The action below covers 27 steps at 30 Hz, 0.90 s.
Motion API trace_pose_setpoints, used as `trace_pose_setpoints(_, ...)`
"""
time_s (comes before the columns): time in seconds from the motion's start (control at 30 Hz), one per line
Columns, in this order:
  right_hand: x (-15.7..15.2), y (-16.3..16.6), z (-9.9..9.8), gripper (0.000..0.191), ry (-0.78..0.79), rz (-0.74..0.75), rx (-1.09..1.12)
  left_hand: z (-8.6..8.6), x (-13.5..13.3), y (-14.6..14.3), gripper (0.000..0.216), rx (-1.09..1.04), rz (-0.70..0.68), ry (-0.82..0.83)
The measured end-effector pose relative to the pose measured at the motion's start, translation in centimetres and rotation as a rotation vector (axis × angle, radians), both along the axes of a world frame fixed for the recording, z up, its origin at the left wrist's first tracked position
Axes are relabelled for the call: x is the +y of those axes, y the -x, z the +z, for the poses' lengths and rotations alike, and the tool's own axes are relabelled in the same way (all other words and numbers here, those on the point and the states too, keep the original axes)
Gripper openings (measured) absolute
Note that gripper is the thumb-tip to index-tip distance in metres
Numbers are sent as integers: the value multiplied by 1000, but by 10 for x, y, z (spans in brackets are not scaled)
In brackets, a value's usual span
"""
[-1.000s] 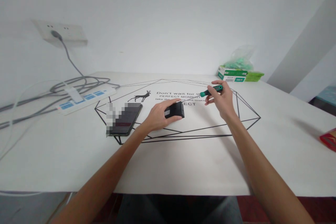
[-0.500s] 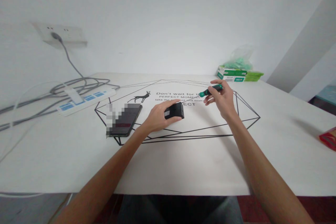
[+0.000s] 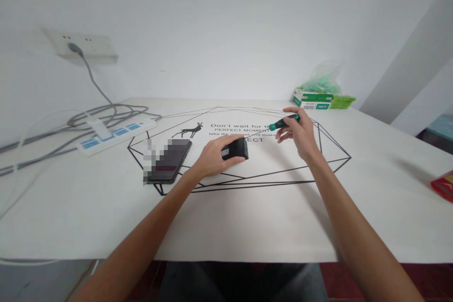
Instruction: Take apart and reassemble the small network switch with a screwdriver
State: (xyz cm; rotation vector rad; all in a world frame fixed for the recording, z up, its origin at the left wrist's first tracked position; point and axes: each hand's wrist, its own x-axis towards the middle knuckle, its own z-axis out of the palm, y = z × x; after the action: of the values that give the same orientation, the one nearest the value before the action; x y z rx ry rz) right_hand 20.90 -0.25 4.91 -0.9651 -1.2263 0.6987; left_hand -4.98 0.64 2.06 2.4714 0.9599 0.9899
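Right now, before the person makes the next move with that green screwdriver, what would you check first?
1. Hold on the black box: the left hand grips it where it rests on the table. Ok.
2. Hold on the screwdriver: the right hand pinches its green handle. Ok.
3. Aim: the thin shaft slants down toward the top of the black box. Ok.
4. Tip seated on the box: cannot tell, the tip is too thin to make out.
5. Room around the work: the phone lies apart from the black box, beyond the left hand. Ok.
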Motion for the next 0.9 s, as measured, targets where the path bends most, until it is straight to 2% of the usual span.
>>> trace_pose_setpoints(0.2, 5, -1, -4, 40, 44, -142, -89, 1, -1, -1, 56, -5, -1, -12)
trace_pose_setpoints(0.5, 2, -1, -2, 47, 114, 8, 21, -5, 6, 1, 56, -35, 14, -55)
trace_pose_setpoints(0.77, 8, -3, -8, 48, 135, -42, -24, -2, 6, 1, 56, -34, 10, -46)
trace_pose_setpoints(0.9, 6, 0, -6, 49, 159, 2, 21, -2, 5, 1, 57, -9, 26, -25)
